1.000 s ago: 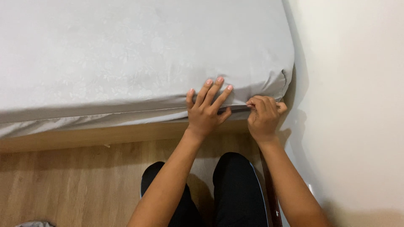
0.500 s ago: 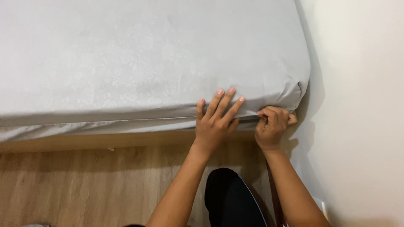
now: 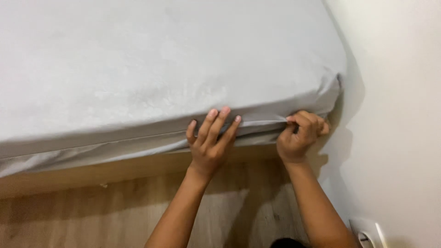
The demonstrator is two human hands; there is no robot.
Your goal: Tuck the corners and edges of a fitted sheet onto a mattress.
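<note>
Your left hand (image 3: 210,146) lies open and flat against the side of the mattress (image 3: 151,69), fingers (image 3: 216,123) spread and pointing toward twelve o'clock, the tips touching the fold where the grey fitted sheet (image 3: 257,115) turns down over the edge. It presses on the cloth and grips nothing. Your right hand (image 3: 298,137), at three o'clock from the left and just beside it, is curled shut, and its fingertips pinch the hem of the same sheet close under the mattress corner (image 3: 333,89). A taut crease runs between your two hands along the hem.

The sheet covers the whole top of the mattress, smooth and pale grey with a faint flower pattern, and wraps round the corner at one o'clock from your right hand. From your left hand toward nine o'clock the sheet's lower edge hangs looser, with soft wrinkles (image 3: 82,154) along the side.

Below the sheet, at six o'clock from the hem, a light wooden bed base (image 3: 92,177) shows as a long strip. Beneath that, around your forearms, is the wood-look floor (image 3: 69,220). A plain cream wall (image 3: 399,115) stands just beside the mattress corner at three o'clock, and a white wall socket (image 3: 367,232) sits low on it at five o'clock from your right hand.
</note>
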